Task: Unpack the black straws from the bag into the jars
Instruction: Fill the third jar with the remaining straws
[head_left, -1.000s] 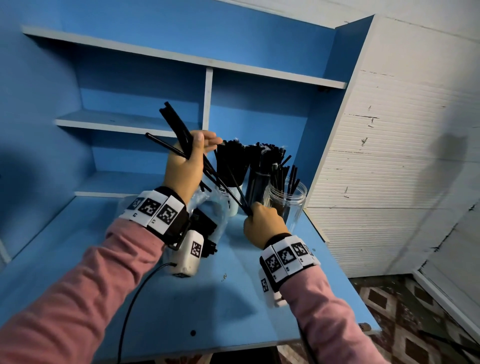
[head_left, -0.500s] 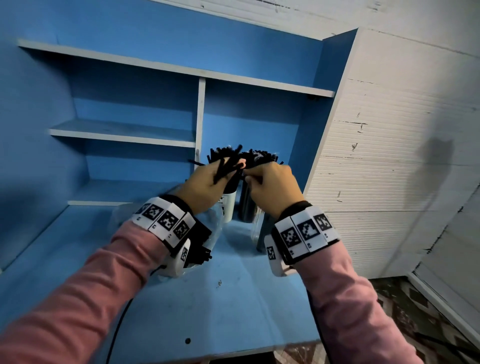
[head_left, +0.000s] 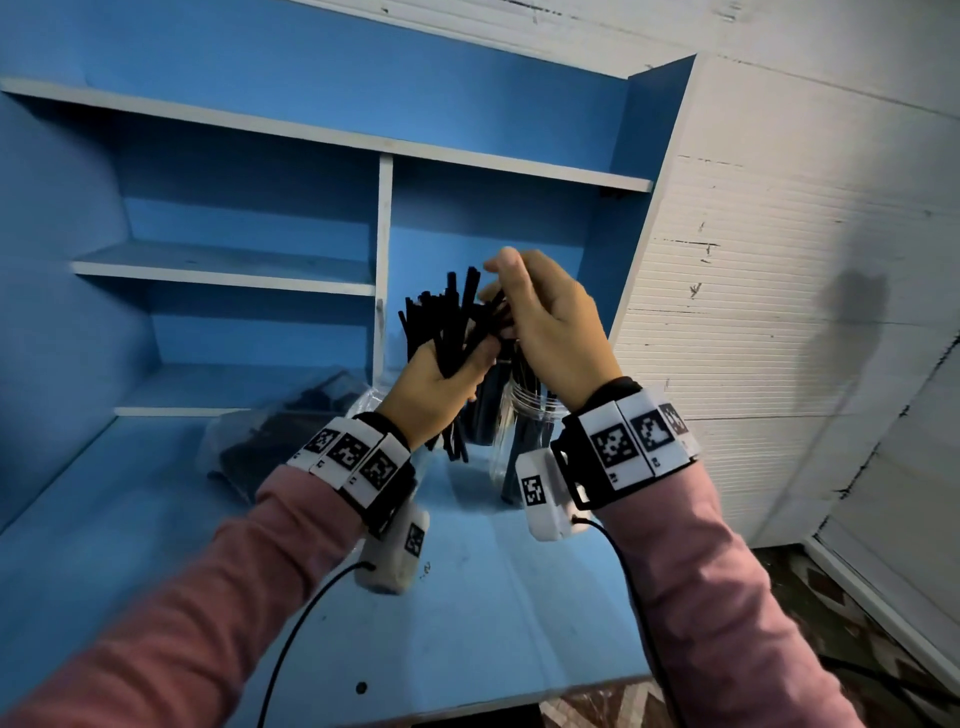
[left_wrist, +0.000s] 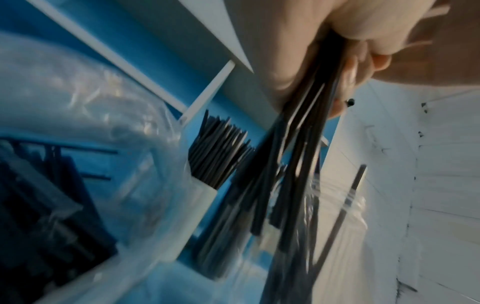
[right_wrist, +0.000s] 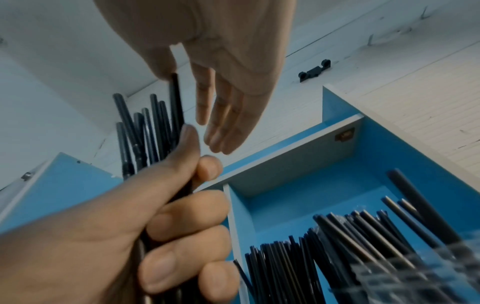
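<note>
Above the jars (head_left: 524, 415), left hand (head_left: 431, 389) is clenched round a bunch of straws (head_left: 447, 322); right hand (head_left: 550, 332) has fingers (right_wrist: 221, 123) loose, holding nothing. I'd tap the tips level, then lower the bunch straight into a jar with room.

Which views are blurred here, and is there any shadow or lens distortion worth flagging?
Head view: sharp, wide-angle bending of the shelf lines, a dark shadow on the white wall. Left wrist view: heavy motion blur on the bundle of straws that the left hand grips and on the plastic bag. Right wrist view: hands fairly crisp, clear jar smeared at the bottom.
</note>
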